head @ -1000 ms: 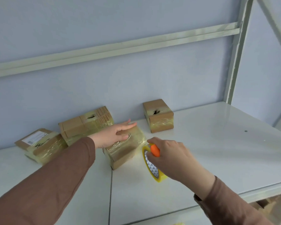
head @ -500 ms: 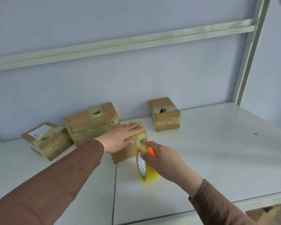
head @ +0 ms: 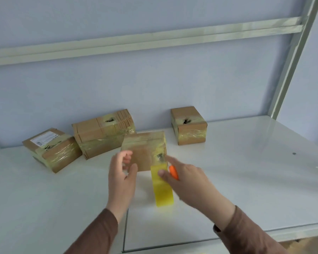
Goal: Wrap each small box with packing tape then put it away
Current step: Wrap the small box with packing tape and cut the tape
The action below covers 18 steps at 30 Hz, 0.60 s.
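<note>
A small cardboard box (head: 143,151), partly covered in clear tape, lies on the white shelf (head: 237,171) in front of me. My right hand (head: 187,182) grips a yellow roll of packing tape (head: 162,187) with an orange cutter (head: 173,172), the roll's upper end against the box's near right corner. My left hand (head: 121,173) hovers just left of the box, fingers apart, holding nothing; whether it touches the box is unclear.
Three taped cardboard boxes stand along the back wall: one with a label (head: 51,149) at the left, a longer one (head: 103,132) beside it, a cube-like one (head: 188,125) at the right. A metal upright (head: 290,66) rises at the right.
My left hand has lifted off the top of the box and moved to its left side, fingers spread. The tape roll has turned end-on against the box's corner.
</note>
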Each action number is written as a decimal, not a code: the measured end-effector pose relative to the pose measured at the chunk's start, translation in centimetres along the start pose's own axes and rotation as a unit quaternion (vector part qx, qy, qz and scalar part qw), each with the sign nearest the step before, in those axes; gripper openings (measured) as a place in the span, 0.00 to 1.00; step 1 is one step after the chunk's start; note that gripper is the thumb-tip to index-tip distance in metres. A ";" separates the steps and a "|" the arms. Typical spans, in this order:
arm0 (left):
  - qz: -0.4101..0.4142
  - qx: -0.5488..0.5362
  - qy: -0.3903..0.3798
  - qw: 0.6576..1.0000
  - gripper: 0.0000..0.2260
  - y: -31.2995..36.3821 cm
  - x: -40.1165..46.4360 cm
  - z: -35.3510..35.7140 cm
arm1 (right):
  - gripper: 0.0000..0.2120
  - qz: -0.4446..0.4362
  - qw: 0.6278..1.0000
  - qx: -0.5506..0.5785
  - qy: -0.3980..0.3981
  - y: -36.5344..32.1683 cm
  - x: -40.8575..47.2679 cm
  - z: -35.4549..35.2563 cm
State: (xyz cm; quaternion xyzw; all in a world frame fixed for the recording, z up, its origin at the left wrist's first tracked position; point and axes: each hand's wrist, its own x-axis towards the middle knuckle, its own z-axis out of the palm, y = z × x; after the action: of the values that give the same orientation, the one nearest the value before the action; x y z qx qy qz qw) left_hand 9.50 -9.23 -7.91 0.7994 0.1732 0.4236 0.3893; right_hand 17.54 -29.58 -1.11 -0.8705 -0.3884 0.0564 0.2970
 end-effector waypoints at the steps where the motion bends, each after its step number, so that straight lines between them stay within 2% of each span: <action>1: -0.116 -0.093 -0.010 0.989 0.09 0.6 -0.7 0.8 | 0.26 0.006 0.999 -0.012 0.045 0.5 0.6 -0.6; 3: -0.305 -0.212 -0.069 0.926 0.14 1.6 -0.3 2.2 | 0.21 0.014 0.992 0.029 0.126 1.3 1.8 -1.7; 5: -0.372 -0.235 -0.131 0.888 0.20 2.1 0.8 2.7 | 0.17 0.029 0.990 0.078 0.116 1.8 3.2 -2.3; 7: -0.382 -0.231 -0.186 0.876 0.19 2.7 1.7 3.1 | 0.16 0.033 0.996 0.064 0.058 2.4 4.6 -2.7; 9: -0.397 -0.238 -0.211 0.861 0.14 3.3 1.9 3.4 | 0.11 0.010 0.999 0.036 0.017 2.6 5.8 -3.1; 12: -0.408 -0.228 -0.207 0.859 0.08 3.5 2.1 3.3 | 0.06 -0.089 0.995 -0.039 0.000 2.3 6.9 -3.7; 14: -0.414 -0.233 -0.211 0.854 0.07 3.6 2.3 3.2 | 0.07 -0.150 0.981 -0.123 -0.003 2.2 7.4 -3.8; 18: -0.423 -0.240 -0.206 0.849 0.10 3.9 2.1 3.7 | 0.08 -0.205 0.961 -0.184 -0.017 2.8 7.8 -3.1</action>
State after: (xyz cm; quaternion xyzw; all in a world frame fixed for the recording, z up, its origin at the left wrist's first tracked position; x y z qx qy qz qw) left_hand 13.52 -12.14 -5.00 0.5995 0.3037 0.0723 0.7370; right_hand 25.73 -26.95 0.88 -0.8106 -0.5675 -0.0633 0.1297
